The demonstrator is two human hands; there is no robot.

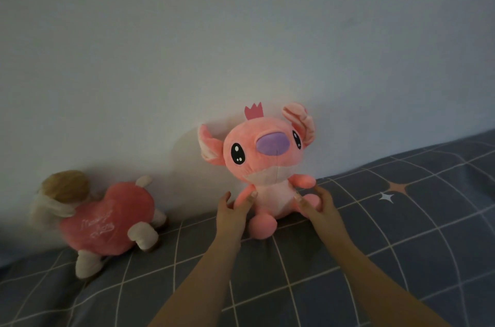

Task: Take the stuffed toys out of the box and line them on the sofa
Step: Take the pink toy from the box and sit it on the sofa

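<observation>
— What are you looking at from your end?

— I see a sofa [348, 259] covered in dark blue-grey cloth with a thin pale grid. Two star shapes are printed at the far right, one orange and one white. Behind it a plain pale wall [241, 32] fills the upper half of the view. The light is dim.

— And the toys?

— The pink toy [263, 166] sits upright in the middle, its back against the wall. It has a small crown, a purple nose and big ears. To the left, well apart from it, a second toy [107, 219] lies tipped over with a red heart on its body, cream legs and a tan head. That one is blurred, so I can't read the writing on the heart.

— Where are the hands?

— Both reach in from the near edge. My left hand [231, 215] is against the pink toy's left flank, fingers spread, thumb and fingertips touching the plush. My right hand [320, 205] cups its right side, by the leg. Both press it loosely, neither fist closed.

— Anything blocking?

— I see bare cloth between the two toys and to the right.
</observation>
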